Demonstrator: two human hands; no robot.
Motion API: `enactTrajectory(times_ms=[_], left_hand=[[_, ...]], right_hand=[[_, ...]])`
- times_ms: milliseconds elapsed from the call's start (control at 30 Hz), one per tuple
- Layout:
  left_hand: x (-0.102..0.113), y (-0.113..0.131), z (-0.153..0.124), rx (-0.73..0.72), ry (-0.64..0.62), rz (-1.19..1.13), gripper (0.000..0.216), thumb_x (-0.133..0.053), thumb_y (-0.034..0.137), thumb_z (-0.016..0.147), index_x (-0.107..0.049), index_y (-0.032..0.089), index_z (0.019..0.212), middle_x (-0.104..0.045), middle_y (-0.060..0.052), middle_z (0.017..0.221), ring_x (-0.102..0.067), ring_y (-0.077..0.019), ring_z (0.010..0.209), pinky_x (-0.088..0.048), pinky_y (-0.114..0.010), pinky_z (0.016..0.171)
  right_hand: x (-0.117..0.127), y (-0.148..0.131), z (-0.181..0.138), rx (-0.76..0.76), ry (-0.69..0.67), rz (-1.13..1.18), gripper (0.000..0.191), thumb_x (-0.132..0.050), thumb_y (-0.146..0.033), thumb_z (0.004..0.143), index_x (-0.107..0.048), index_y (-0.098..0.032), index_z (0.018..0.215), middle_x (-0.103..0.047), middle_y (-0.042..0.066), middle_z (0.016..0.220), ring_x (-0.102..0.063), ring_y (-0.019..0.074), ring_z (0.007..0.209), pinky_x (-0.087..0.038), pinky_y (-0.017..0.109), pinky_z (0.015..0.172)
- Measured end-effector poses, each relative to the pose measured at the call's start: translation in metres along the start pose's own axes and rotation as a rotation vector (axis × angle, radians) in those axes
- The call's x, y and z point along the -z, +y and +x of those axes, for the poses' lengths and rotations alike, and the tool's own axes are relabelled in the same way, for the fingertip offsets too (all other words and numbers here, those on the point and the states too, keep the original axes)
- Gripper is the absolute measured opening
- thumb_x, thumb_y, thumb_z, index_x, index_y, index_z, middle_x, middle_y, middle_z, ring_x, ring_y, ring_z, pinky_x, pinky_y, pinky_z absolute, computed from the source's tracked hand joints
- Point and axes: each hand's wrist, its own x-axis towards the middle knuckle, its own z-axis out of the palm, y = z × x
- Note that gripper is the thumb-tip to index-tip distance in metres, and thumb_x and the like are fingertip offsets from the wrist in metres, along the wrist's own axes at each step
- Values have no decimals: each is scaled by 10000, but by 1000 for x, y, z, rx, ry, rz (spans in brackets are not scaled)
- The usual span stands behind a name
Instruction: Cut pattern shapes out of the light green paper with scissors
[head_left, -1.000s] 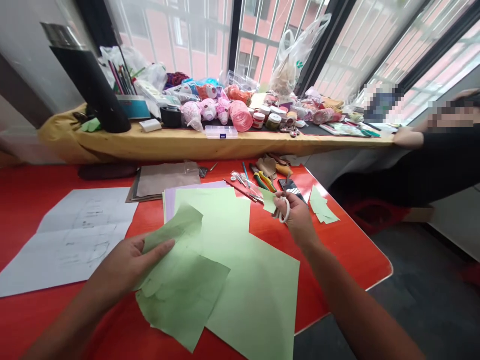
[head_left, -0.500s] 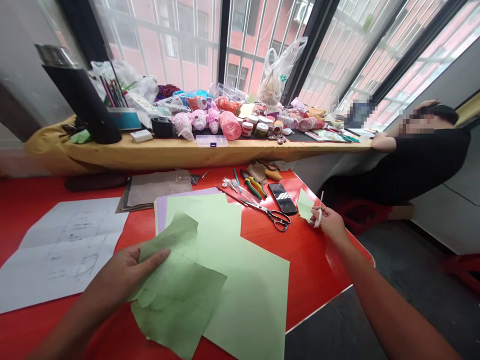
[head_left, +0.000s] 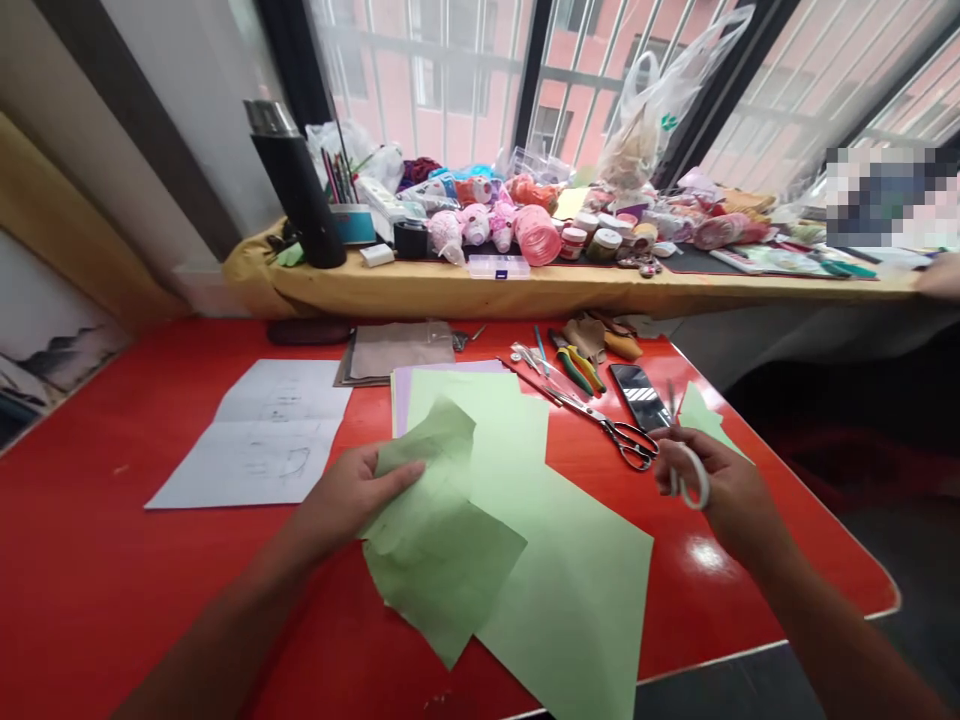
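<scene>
My left hand [head_left: 345, 495] pinches the edge of a loose light green paper piece [head_left: 435, 545] that lies over a larger green sheet [head_left: 570, 590] on the red table [head_left: 112, 560]. My right hand [head_left: 724, 490] is closed round the white handles of small scissors [head_left: 690, 470], held just above the table near its right edge. Metal scissors with black handles [head_left: 611, 428] lie on the table just left of that hand. A green paper scrap [head_left: 701, 415] lies behind my right hand.
A phone [head_left: 639, 393], pliers [head_left: 577, 368] and small tools lie at the table's back right. White drawn sheets [head_left: 259, 435] lie at the left, brown card [head_left: 394, 347] behind. A yellow-covered shelf [head_left: 525, 290] holds a black flask [head_left: 296, 185], jars and pink craft items. A person sits at far right.
My right hand drew back from the table's right edge toward me with the white scissors. My left hand kept hold of the green paper. The view swung left.
</scene>
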Motion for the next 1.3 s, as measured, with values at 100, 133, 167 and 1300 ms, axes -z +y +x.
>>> enactTrajectory(times_ms=[100, 133, 167, 1300], left_hand=[[-1, -3, -1, -15, -21, -26, 440, -892, 594, 760, -815, 220, 977, -856, -80, 932, -791, -278, 822, -613, -341, 695], [-2, -4, -1, -24, -33, -28, 438, -883, 592, 779, -817, 219, 999, -857, -84, 949, -791, -275, 825, -612, -342, 699], [-2, -5, -1, -34, -46, -29, 436, -878, 587, 792, -818, 218, 1016, -857, -86, 956, -791, -274, 828, -612, -343, 702], [-17, -20, 10, 81, -74, -231, 539, -953, 581, 726, -796, 195, 1067, -853, -118, 1041, -814, -322, 970, -655, -394, 821]], right_hand=[[-49, -16, -1, -3, -250, 51, 505, -868, -628, 829, -769, -186, 1053, -713, 30, 707, -650, 192, 587, -562, 325, 576], [-65, -19, 0, 0, -307, 83, 505, -855, -643, 834, -764, -190, 1037, -715, 29, 707, -652, 192, 588, -565, 332, 585], [-80, -21, 1, 14, -344, 119, 501, -848, -647, 838, -758, -193, 1029, -716, 24, 707, -650, 188, 590, -565, 333, 596], [-181, -21, 1, 111, -139, 338, 217, -738, -422, 904, -633, -240, 955, -621, -41, 728, -648, 168, 618, -545, 297, 582]])
